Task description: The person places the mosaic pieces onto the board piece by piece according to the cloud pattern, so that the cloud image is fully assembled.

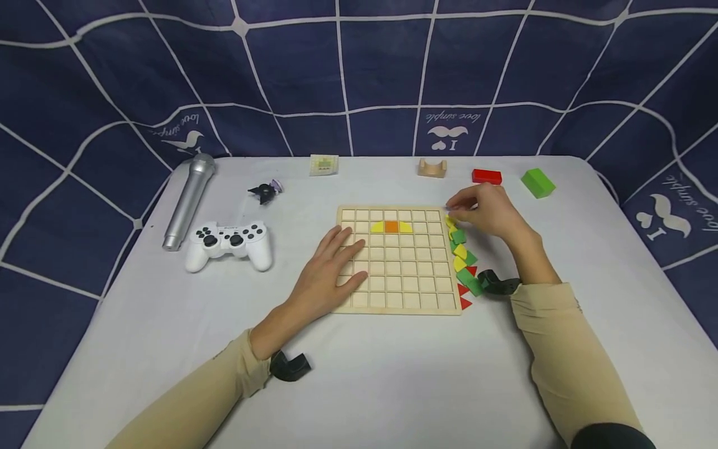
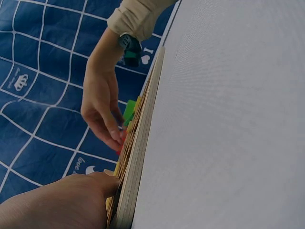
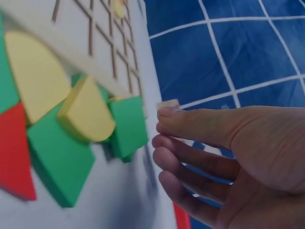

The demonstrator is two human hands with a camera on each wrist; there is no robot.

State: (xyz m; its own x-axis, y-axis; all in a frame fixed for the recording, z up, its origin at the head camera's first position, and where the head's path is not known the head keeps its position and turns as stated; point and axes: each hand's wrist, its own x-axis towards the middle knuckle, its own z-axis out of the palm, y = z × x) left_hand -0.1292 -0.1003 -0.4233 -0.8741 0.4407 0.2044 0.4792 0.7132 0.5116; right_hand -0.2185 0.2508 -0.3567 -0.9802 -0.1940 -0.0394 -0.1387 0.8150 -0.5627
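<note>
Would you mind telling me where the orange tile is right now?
In the head view, the orange tile sits in the grid board, second row from the far edge, between two yellow pieces, ahead of the left hand.

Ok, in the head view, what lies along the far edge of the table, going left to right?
silver microphone → small black toy → pale patterned card → wooden arch block → red block → green block.
</note>
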